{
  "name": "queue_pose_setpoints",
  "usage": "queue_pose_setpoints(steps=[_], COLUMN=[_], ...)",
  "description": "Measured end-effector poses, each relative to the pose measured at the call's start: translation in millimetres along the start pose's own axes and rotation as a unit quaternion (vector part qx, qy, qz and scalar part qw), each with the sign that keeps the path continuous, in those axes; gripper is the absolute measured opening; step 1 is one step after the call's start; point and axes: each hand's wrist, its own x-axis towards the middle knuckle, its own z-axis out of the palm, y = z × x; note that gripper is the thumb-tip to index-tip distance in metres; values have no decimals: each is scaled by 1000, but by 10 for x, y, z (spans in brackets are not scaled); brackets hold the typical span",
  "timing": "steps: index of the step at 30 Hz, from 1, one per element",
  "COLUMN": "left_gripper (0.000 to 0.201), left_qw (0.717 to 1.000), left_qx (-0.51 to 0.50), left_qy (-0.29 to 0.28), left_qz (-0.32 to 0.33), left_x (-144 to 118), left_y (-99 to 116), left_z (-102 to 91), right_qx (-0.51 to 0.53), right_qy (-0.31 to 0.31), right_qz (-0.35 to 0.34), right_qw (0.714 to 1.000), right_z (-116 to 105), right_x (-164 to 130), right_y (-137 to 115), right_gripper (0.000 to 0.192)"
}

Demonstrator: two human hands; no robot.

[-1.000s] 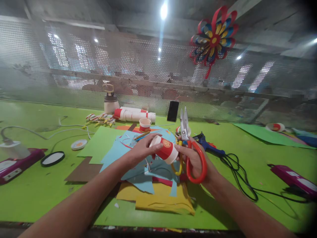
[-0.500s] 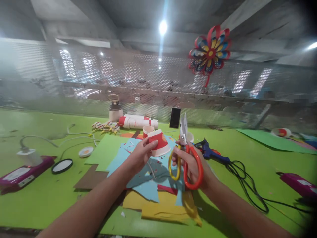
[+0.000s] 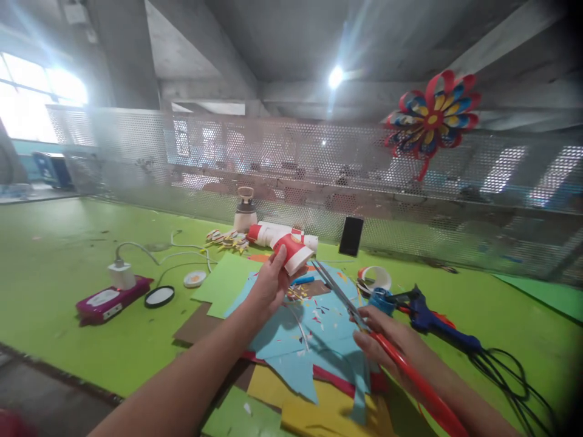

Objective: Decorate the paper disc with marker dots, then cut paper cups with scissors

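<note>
Red-and-white paper cup (image 3: 291, 254) pinched at its side by left hand (image 3: 269, 284), raised beyond the grip; right hand (image 3: 387, 340) closed round scissors (image 3: 364, 331). Best steadied, rim turned toward blades.

- The left hand (image 3: 268, 284) covers the near side of the red-and-white paper cup (image 3: 291, 254); its mouth cannot be made out.
- Red scissors (image 3: 387, 352) run under the right hand (image 3: 387, 340), their loops partly hidden by the fingers (image 3: 364, 343) and blurred lower down.
- Both forearms are cut off at the bottom edge.
- The black cord (image 3: 510, 370) fades into the dark right corner.
- Paper scraps (image 3: 314, 309) are too small to tell apart.
- Everything behind the perforated screen (image 3: 296, 164) is hazy.
</note>
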Motion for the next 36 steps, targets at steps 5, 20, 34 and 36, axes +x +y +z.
queue_pose_setpoints(steps=[5, 20, 34, 36], left_gripper=[48, 38, 42, 42], left_qw=[1000, 999, 999, 999], left_qx=[10, 22, 14, 13], left_qy=[-11, -25, -43, -46], left_qz=[-12, -20, -23, -26], left_x=[-53, -135, -144, -140], left_y=[-58, -102, -102, -108], left_z=[48, 131, 155, 146], right_qx=[-21, 43, 71, 74], right_qy=[-56, -23, 8, 16], right_qz=[-9, 17, 44, 33], right_qw=[998, 999, 996, 997], right_z=[3, 94, 133, 138], right_x=[-3, -38, -76, -72], right_y=[-96, -213, -303, -289], right_gripper=[40, 53, 51, 49])
